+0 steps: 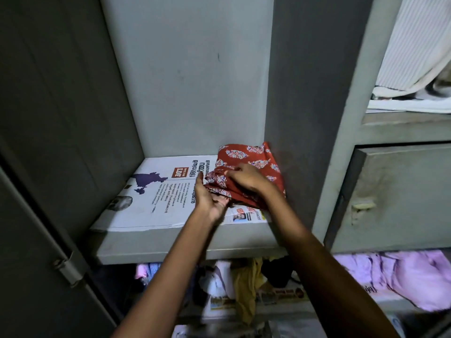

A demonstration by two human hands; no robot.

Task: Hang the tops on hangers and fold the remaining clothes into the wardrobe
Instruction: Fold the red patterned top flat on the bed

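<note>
At 6 o'clock, on the lower shelf, loose clothes (246, 286) and a pink heap (415, 281) at 4 o'clock lie unfolded, so I judge much folding is left, and no hangers show. On the newspaper (161, 191) lining the shelf (170, 247) at centre, the left hand (211, 200) rests palm-up, fingers relaxed, against the edge of the folded red garment (253, 157), while the right hand (245, 176) presses its top with curled fingers pinching a fold. At 1 o'clock a striped cloth (415, 45) hangs in the far compartment.
</note>
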